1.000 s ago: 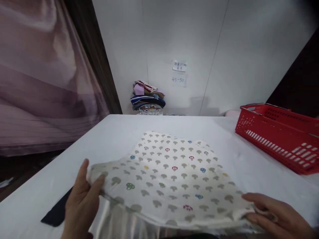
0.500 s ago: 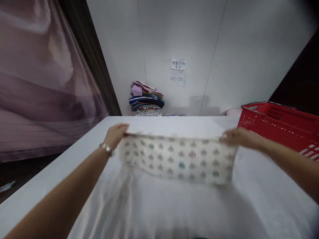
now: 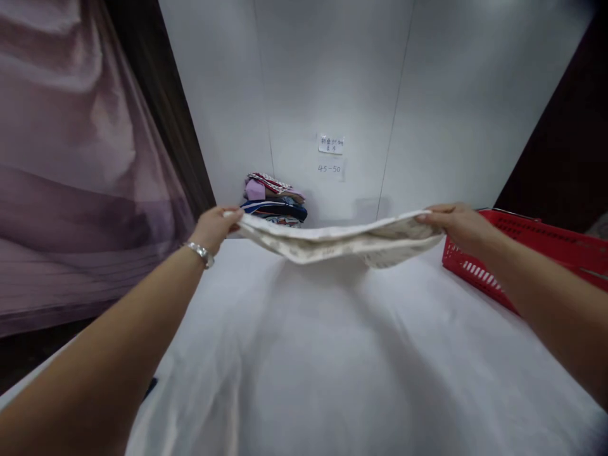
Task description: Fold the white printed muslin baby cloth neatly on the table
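Observation:
A white cloth with a small printed pattern point(image 3: 327, 244) is stretched in the air above the white-covered table point(image 3: 327, 354), sagging in the middle. My left hand point(image 3: 216, 229), with a silver bracelet at the wrist, pinches its left end. At the opposite end, my right hand point(image 3: 456, 223) grips the cloth between thumb and fingers. Most of the print is turned out of sight, and whether the cloth is a garment cannot be made out.
Folded fabrics point(image 3: 275, 199) are piled at the far side against the pale wall. A red plastic basket point(image 3: 522, 244) stands at the right, behind my right forearm. Pink curtain-like fabric point(image 3: 85, 164) hangs at the left. Two handwritten paper notes point(image 3: 331, 144) are on the wall.
Both hands have lifted the cloth higher in view. Its patterned face hung towards me before; now it is swung up and seen nearly edge-on. The camera view has shifted slightly.

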